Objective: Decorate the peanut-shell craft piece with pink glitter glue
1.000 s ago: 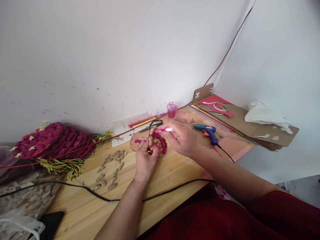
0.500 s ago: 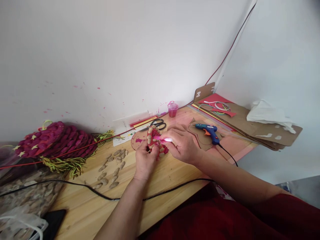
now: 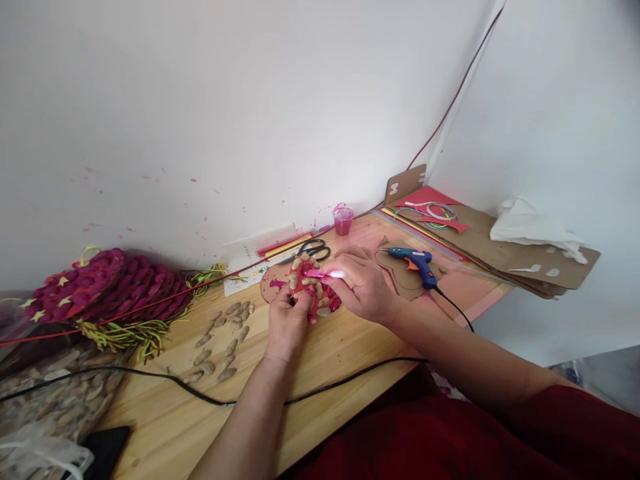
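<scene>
My left hand (image 3: 287, 328) is closed round the near edge of a red craft piece (image 3: 299, 289) with peanuts stuck on its face. In my right hand (image 3: 369, 288) is a slim pink-and-white brush (image 3: 330, 273), pinched between thumb and fingers. Its pink end lies against the peanut-covered face; the bristles are too small to make out. A cardboard disc (image 3: 271, 283) with pink stains lies behind the piece. Loose peanuts (image 3: 231, 345) are spread on the wooden table to the left of my left hand.
A plastic cup of pink paint (image 3: 343, 221) stands by the wall, near black-handled scissors (image 3: 316, 249). A blue glue gun (image 3: 419, 262) rests on cardboard at right. Pink peanut-covered pieces (image 3: 107, 287) are stacked at left. A black cable (image 3: 165, 375) crosses the table; cardboard sheets (image 3: 500, 247) lie far right.
The craft piece has turned, so more of its red, peanut-covered face shows. The brush end has shifted a little left across it. Both hands keep their hold.
</scene>
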The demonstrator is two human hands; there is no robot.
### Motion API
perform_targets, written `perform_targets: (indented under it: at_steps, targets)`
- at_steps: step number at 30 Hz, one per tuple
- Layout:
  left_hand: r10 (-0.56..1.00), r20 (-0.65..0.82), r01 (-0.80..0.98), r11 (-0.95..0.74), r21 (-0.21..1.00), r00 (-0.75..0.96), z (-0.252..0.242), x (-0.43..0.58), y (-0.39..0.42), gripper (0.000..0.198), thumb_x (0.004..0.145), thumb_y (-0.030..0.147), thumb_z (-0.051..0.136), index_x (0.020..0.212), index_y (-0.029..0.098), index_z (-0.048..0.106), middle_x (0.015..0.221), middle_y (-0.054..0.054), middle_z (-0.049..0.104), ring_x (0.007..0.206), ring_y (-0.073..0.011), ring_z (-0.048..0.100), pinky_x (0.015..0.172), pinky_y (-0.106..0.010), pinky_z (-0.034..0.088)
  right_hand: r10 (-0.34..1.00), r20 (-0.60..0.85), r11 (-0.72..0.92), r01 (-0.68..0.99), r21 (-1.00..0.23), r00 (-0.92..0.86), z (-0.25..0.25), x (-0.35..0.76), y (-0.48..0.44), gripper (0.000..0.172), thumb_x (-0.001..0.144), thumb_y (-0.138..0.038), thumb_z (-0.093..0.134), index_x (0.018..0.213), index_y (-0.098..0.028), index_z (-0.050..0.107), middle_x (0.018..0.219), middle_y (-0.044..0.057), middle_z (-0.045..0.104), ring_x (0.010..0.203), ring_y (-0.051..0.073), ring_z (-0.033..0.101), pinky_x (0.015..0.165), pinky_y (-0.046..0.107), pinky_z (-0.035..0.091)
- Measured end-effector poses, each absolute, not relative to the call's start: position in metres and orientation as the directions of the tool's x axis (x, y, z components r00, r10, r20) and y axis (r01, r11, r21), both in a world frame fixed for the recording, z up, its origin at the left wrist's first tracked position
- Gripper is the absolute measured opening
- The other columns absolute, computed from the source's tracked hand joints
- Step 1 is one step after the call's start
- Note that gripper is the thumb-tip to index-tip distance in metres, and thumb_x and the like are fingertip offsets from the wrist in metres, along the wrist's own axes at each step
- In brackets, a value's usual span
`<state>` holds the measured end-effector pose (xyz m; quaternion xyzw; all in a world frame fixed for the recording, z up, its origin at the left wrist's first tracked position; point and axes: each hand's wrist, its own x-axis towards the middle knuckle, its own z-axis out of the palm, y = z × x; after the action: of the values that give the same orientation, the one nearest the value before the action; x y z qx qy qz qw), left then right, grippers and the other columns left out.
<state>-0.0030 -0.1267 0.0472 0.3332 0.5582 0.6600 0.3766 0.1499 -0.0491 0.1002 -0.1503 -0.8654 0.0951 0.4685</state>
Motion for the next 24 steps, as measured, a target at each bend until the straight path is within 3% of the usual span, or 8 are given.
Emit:
perform_targets:
  at_steps: [6,11,24]
  targets:
    - [0.862,-0.056,-0.349,-0.144,0.926,-0.503,0.047,-0.003,-0.124,0.041,0.068,0.041,0.087,0.097,0.016,0.074,0.079,-0.003,0.073,0.051,-0.0089,0.053,0.035,-0.016,0.036,0.451,0.781,0.892,0.188,-0.411,-0.433,0.101,0.159,-0.038,0.009,0.098,-0.024,0.059,0.098,-0.023,0.068,0.091,0.004,0.075,0.09,0.022,0.065,0.086,0.039,0.048]
    - [0.861,-0.108,-0.439,-0.142,0.887,-0.497,0.052,-0.001,-0.124,0.044,0.061,0.041,0.092,0.092,0.017,0.074,0.069,0.0,0.069,0.044,-0.0069,0.047,0.032,-0.016,0.031,0.597,0.75,0.8,0.133,-0.586,-0.284,0.103,0.169,-0.02,0.01,0.1,-0.029,0.059,0.102,-0.023,0.067,0.097,0.003,0.072,0.093,0.02,0.067,0.085,0.036,0.052]
    - [0.858,-0.132,-0.431,-0.111,0.895,-0.496,0.055,0.002,-0.125,0.046,0.059,0.043,0.093,0.091,0.017,0.074,0.065,0.001,0.067,0.042,-0.0065,0.046,0.031,-0.016,0.03,0.45,0.819,0.893,0.199,-0.404,-0.355,0.1,0.164,-0.024,0.008,0.1,-0.023,0.057,0.099,-0.024,0.065,0.093,0.003,0.074,0.09,0.021,0.067,0.088,0.039,0.049]
